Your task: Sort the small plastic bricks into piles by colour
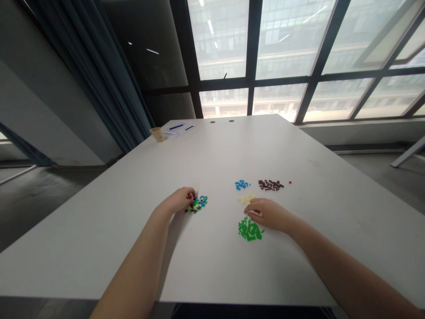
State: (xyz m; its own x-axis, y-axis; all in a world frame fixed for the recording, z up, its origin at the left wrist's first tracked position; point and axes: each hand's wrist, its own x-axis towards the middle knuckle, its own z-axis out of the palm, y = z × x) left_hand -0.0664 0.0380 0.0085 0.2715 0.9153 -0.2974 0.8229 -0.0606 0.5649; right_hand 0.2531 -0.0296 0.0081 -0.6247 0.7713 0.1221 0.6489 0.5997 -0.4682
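My left hand (181, 199) rests at the left edge of a mixed pile of small building bricks (199, 203) in blue, green, yellow and dark colours. Its fingers are curled together, and whatever they may hold is hidden. My right hand (265, 213) is between the pale yellow bricks (246, 198) and the green bricks (250, 230), its thumb and fingertips drawn into a pinch. Anything in that pinch is too small to make out. Farther back lie blue bricks (242, 184) and dark brown bricks (270, 185), with one red brick (290, 182) apart on the right.
The white table (212, 155) stretches away toward large windows. At its far left are a paper cup (157, 134) and paper sheets (181, 130) with a blue pen (176, 126) on them. Two small round discs (231, 121) sit near the far edge.
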